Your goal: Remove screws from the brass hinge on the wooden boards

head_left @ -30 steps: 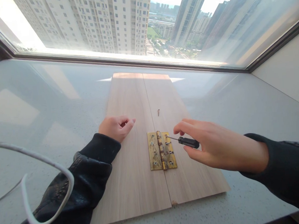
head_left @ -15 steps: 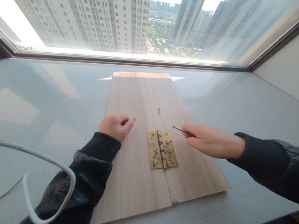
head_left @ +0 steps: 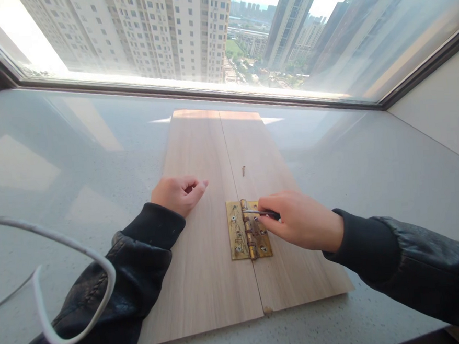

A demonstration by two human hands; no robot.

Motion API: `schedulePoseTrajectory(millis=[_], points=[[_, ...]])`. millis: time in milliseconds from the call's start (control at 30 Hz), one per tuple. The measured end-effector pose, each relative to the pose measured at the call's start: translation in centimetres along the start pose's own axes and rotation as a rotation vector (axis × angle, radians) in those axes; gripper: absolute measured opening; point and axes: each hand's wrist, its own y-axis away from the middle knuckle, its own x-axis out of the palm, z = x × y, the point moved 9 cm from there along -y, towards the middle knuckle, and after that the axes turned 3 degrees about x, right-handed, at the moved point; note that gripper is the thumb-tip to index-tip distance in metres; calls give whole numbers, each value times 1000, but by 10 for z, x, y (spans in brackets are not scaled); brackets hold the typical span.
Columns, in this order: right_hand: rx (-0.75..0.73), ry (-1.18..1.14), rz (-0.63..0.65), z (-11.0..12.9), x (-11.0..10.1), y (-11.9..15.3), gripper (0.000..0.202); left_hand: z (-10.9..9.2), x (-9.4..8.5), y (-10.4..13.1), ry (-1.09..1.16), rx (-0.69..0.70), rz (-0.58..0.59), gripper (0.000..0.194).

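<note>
My right hand (head_left: 299, 217) is closed round the dark handle of a small screwdriver (head_left: 261, 211). The metal shaft points left, over the upper part of a worn brass hinge (head_left: 239, 239); I cannot tell whether its tip touches. The hinge lies across the seam between two pale wooden boards (head_left: 206, 283), with several screws in its leaves. A loose screw (head_left: 243, 171) is on the right board, beyond the hinge. On the left board rests my left hand (head_left: 182, 194), its fingers curled in a loose fist and nothing visible in them.
A white cable (head_left: 77, 245) loops in front of my left sleeve. Under the boards is a speckled pale sill (head_left: 98, 202), bordered at the back by a dark window frame (head_left: 208, 94). Tall buildings stand outside the glass.
My right hand has moved left with the screwdriver, bringing the shaft from beside the hinge to over its upper part. The left hand, hinge and loose screw have stayed in place.
</note>
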Motion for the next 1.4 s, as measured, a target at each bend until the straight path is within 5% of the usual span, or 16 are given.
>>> schedulePoseTrajectory(millis=[333, 433, 600, 767, 900, 1100, 1400], points=[[-577, 395, -139, 21, -4, 12, 22, -4, -1, 0, 9, 15, 6, 43], [-650, 401, -193, 19, -6, 13, 28, -3, 0, 0, 16, 14, 10, 43], [-392, 34, -147, 2, -14, 0, 16, -3, 0, 0, 8, 13, 16, 43], [-12, -101, 78, -19, 4, -9, 50, -4, 0, 0, 16, 12, 16, 42], [-57, -67, 136, -8, 9, -7, 39, -4, -1, 0, 19, 2, 11, 42], [-158, 20, -12, 3, -13, -1, 14, -4, 0, 0, 23, 8, 14, 42], [90, -318, -107, -63, -25, -56, 17, -2, 1, 0, 16, 12, 15, 44]])
